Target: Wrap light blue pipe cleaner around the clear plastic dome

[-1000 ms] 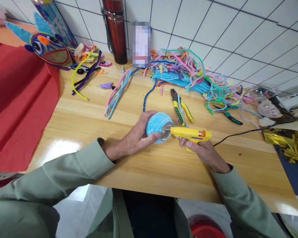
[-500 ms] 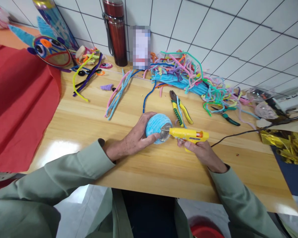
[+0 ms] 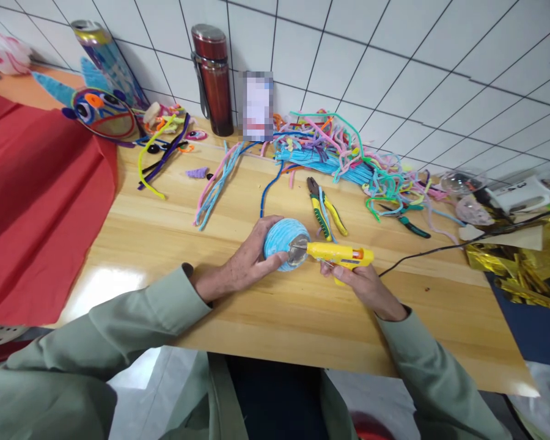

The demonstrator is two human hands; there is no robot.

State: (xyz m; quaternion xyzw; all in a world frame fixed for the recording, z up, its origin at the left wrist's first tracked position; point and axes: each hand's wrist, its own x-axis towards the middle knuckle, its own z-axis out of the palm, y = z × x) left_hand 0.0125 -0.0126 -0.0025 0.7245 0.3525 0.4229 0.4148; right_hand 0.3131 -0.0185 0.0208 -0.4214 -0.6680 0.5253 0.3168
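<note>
My left hand [image 3: 250, 256] is wrapped round the left side of a ball [image 3: 284, 235] covered in light blue pipe cleaners. A round patch on the ball's right side is bare and looks clear or greyish. In my right hand [image 3: 360, 281] is a yellow hot glue gun [image 3: 332, 252], gripped by its handle. Its metal nozzle points left and lies at the bare patch; whether it touches cannot be made out. Yellow-green pliers [image 3: 323, 208] lie just beyond the ball with a light blue pipe cleaner across them.
Behind the pliers is a heap of coloured pipe cleaners [image 3: 325, 159]. A red-brown thermos [image 3: 215, 85] and a blurred-out phone-like panel [image 3: 258, 107] stand by the tiled wall. The glue gun's black cord [image 3: 433, 249] runs right. Red cloth [image 3: 41, 214] covers the left; gold foil [image 3: 522, 269] lies right.
The camera view has tilted and shifted slightly, so the scene sits lower in the picture. Both hands keep their hold, and the nozzle stays at the bare patch.
</note>
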